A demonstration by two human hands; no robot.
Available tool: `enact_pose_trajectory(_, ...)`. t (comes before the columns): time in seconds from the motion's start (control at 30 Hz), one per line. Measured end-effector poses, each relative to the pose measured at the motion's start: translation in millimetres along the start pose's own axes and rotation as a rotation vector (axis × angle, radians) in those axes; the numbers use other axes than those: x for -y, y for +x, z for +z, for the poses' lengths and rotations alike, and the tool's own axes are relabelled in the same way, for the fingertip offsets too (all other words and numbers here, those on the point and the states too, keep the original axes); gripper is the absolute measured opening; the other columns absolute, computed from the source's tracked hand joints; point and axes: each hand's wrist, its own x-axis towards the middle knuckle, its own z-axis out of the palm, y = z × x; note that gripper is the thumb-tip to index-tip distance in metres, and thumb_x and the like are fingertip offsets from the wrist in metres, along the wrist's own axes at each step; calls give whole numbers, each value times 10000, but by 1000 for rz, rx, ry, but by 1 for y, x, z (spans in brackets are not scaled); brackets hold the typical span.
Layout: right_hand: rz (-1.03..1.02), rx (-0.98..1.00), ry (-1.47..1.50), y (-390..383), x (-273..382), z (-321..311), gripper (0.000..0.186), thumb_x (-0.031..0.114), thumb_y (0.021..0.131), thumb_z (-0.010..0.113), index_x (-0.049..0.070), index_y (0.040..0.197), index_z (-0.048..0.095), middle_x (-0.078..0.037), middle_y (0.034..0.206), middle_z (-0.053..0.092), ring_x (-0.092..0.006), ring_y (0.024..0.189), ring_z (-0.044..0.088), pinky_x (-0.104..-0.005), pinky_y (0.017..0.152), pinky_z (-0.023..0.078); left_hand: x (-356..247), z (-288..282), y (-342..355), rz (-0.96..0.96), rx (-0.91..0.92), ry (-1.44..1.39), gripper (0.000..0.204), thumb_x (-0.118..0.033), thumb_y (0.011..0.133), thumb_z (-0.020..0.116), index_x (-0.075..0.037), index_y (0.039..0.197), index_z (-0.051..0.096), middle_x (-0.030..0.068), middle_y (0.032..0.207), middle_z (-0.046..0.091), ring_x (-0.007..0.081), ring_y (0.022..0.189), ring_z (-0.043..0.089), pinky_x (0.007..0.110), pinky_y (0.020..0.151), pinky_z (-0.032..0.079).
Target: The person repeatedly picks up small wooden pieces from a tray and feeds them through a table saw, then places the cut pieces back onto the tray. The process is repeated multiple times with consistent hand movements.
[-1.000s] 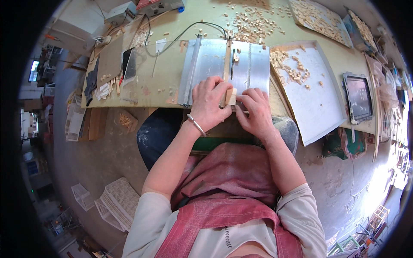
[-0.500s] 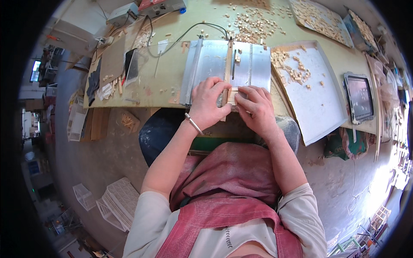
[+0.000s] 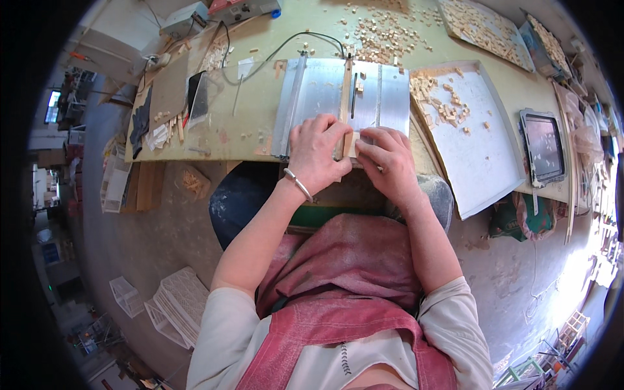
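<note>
A flat metal saw table [image 3: 318,91] lies at the front edge of the bench, with a narrow dark slot [image 3: 353,97] and a wooden guide strip [image 3: 345,84] running away from me. At its near end my left hand [image 3: 318,151] and my right hand [image 3: 389,156] face each other, fingers bent and closed. Between the fingertips they grip a small pale wooden piece [image 3: 352,144], close to the strip. The fingers cover part of it, so its full shape is hidden. A few little wood blocks [image 3: 361,86] sit beside the slot, beyond the hands.
Right of the saw table is a white tray [image 3: 481,169] with small wood blocks. More blocks [image 3: 383,39] are scattered at the back of the bench. A black cable [image 3: 279,47] curves behind the plate. Dark gloves [image 3: 140,127] and a cardboard sheet [image 3: 170,91] lie at left.
Both hands stay at the near end of the saw table, with only small finger shifts. The pale wood between them now shows a plainer face; several strip-like lines showed before.
</note>
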Motion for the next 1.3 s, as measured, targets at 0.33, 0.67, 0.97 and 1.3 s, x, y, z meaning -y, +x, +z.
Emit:
enact_pose_trajectory(0.33,10,18,25,-3,0,4,221,109,877,773,83,1096,766,-95,1217,713,-325,1152,665,-458,989,513,16,5,5,-63,25,-111,381,-265,802,800,-167,1161,719,56,1211,634,288,1197,617,453,1036,450)
enact_pose_trajectory(0.67,24,-5,65,8,-10,8,188,100,892,764,62,1077,766,-103,1213,714,-329,1142,663,-448,978,521,22,-5,23,-9,98,-137,444,-240,775,809,-134,1185,679,54,1193,633,279,1131,649,425,1010,485)
enact_pose_trajectory(0.97,21,-16,97,22,-26,14,199,59,872,774,41,1070,771,-121,1214,721,-355,1139,663,-459,970,539,40,8,45,13,66,-243,407,-205,754,840,-111,1121,691,47,1062,653,233,962,676,360,886,562)
enact_pose_trajectory(1.3,31,1,81,34,-38,16,201,49,865,779,47,1066,782,-121,1211,729,-351,1141,669,-455,978,548,49,15,59,18,34,-273,402,-206,751,826,-101,1116,695,41,1055,647,207,948,665,345,887,559)
